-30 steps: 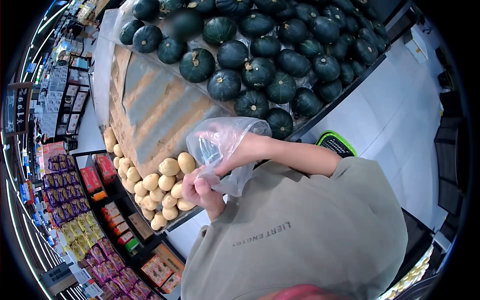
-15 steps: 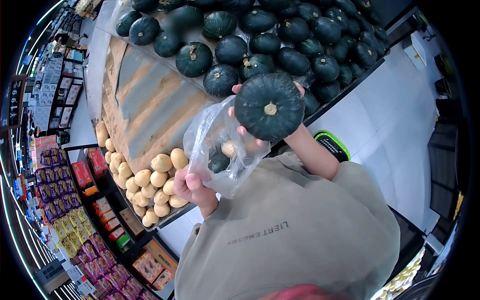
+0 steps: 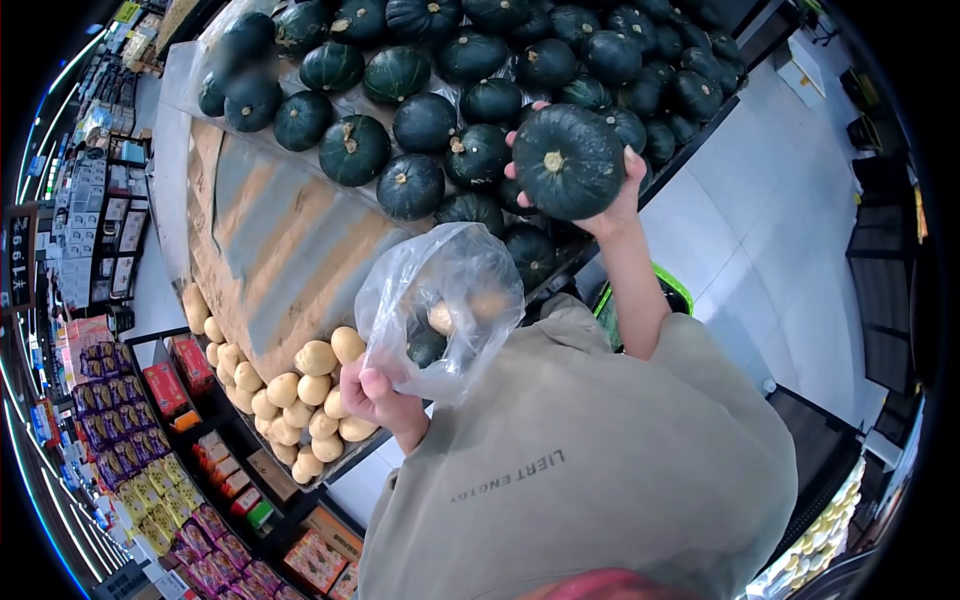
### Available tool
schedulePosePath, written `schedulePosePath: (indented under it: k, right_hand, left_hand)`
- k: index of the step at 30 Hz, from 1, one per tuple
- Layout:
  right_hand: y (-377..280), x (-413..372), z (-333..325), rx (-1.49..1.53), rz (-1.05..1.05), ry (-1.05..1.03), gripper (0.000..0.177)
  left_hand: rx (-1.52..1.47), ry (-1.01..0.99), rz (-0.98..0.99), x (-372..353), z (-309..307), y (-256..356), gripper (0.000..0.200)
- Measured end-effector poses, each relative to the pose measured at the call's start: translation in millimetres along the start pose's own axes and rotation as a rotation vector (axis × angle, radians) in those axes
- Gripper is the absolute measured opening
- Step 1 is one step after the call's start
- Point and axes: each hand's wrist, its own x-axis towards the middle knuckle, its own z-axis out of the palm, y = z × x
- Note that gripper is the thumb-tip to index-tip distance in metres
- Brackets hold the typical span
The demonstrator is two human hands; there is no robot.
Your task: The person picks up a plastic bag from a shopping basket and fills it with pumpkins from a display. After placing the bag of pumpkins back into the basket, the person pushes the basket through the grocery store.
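"Over the near edge of the pile, what has your right hand [image 3: 612, 212] got?"

"One pumpkin [image 3: 568, 162], dark green, its pale stem scar facing me. My fingers are spread wide round it, tips showing on its left side and the thumb on its right. My palm is mostly hidden behind it"

"Does it touch the other pumpkins [image 3: 353, 150]?"

"I can't tell. It overlaps them in my view, up and to the right of the bag [image 3: 430, 265], and well apart from it"

"And your left hand [image 3: 385, 397]?"

"Closed, fingers curled and thumb pressed down on the bag's lower left edge. The bag puffs out, clear and crinkled, in front of my shirt [image 3: 590, 450]. A pale round shape and a dark green one show through the plastic, though I can't be sure both lie inside"

"What sits near that hand?"

"Potatoes [image 3: 283, 388], heaped just to its left at the stand's low corner. Above them lies bare brown board [image 3: 290, 220] with grey stripes across it, and the rest of the pumpkins are piled beyond"

"And by your right forearm?"

"A green rim [image 3: 680, 285], low down, partly hidden by my arm, with pale floor [image 3: 730, 220] past it"
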Motion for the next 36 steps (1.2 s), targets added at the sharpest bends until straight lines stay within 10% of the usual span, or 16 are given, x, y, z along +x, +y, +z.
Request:
schedulePosePath:
  k: [10, 19, 27, 31, 36]
  right_hand:
    - [-67.0, 60.2, -38.9, -1.983, -0.515, 0.491, 0.085]
    - [-40.4, 87.3, -53.0, -2.371, -0.509, 0.462, 0.083]
    - [-44.0, 64.4, -25.6, -2.304, -0.655, 0.328, 0.079]
    - [-29.3, 37.0, 30.6, -1.855, -0.629, 0.137, 0.028]
    - [24.3, 4.2, 68.3, -1.416, 0.234, -0.715, 0.019]
  left_hand:
    - [0.013, -0.016, -0.030, 0.7, 0.6, -0.1, 0.032]
    - [0.032, 0.013, 0.001, -0.3, -2.3, 1.2, 0.034]
    - [0.015, -0.014, 0.001, -1.2, 0.1, 0.2, 0.034]
    - [0.014, -0.036, -0.040, -3.2, -2.2, -1.0, 0.034]
    - [0.019, -0.056, -0.038, -2.7, -0.4, -3.8, 0.034]
